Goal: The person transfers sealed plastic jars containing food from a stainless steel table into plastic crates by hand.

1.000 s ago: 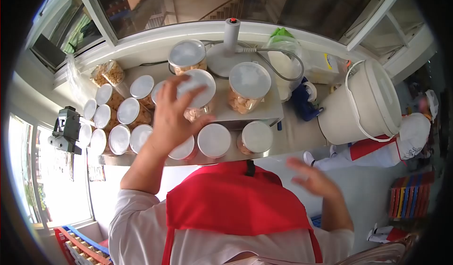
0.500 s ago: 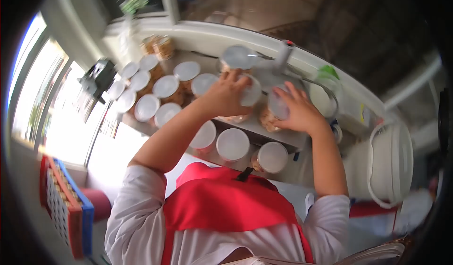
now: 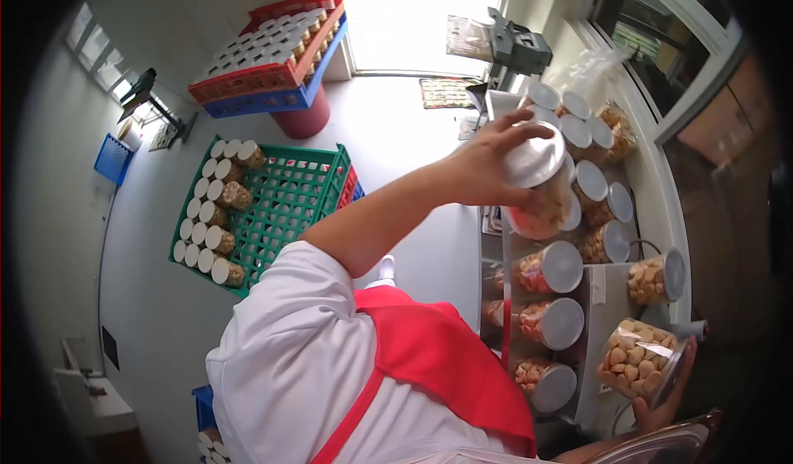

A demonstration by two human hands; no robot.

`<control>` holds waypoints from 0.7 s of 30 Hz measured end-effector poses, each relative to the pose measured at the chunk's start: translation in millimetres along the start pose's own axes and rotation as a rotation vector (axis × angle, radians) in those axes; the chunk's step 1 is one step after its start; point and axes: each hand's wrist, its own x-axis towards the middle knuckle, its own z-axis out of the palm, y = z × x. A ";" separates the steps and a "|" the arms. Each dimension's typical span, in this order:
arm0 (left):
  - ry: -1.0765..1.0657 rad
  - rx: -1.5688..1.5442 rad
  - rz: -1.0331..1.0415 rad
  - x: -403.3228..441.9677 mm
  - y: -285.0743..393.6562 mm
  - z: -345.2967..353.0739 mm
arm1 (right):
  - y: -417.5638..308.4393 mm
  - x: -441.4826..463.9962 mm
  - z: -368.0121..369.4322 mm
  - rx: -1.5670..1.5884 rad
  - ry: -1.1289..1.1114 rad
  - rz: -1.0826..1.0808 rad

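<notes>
My left hand (image 3: 487,164) is closed around a clear jar (image 3: 541,208) with a white lid, tilted and raised over the counter's front edge. Pale snack pieces show through its blurred wall. At lower right, my right hand (image 3: 661,402) grips a second jar, a cookie jar (image 3: 632,358) full of small round tan cookies, from its lidded end. Close to my left hand stand several lidded jars (image 3: 590,180). Another jar of cookies (image 3: 648,280) is just beyond the one in my right hand.
A row of lidded jars (image 3: 549,323) lines the counter's near side. A green crate (image 3: 289,187) on the floor holds several jars along its left. Stacked red and blue crates (image 3: 264,92) rest on a maroon tub (image 3: 301,118). A grey machine (image 3: 519,47) stands by the doorway.
My view has swung left, bringing the floor and crates into sight. Both hands, earlier reaching among the jars with fingers spread, now hold a jar each; the left one is lifted.
</notes>
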 end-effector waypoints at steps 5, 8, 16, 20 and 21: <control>0.363 0.190 -0.359 -111.3 -59.8 -125.5 | -55.2 117.4 69.4 0.019 -0.251 -0.316; 0.564 0.267 -0.475 -195.5 -103.3 -181.5 | -102.3 195.7 135.3 0.002 -0.440 -0.488; 0.904 0.484 -0.914 -398.7 -168.8 -251.9 | -249.1 338.4 369.0 -0.149 -0.762 -0.721; 1.011 0.565 -1.033 -442.1 -168.5 -253.7 | -287.3 372.0 455.3 -0.121 -0.862 -0.797; 1.030 0.587 -1.061 -450.5 -168.7 -251.7 | -294.0 380.2 475.2 -0.119 -0.883 -0.819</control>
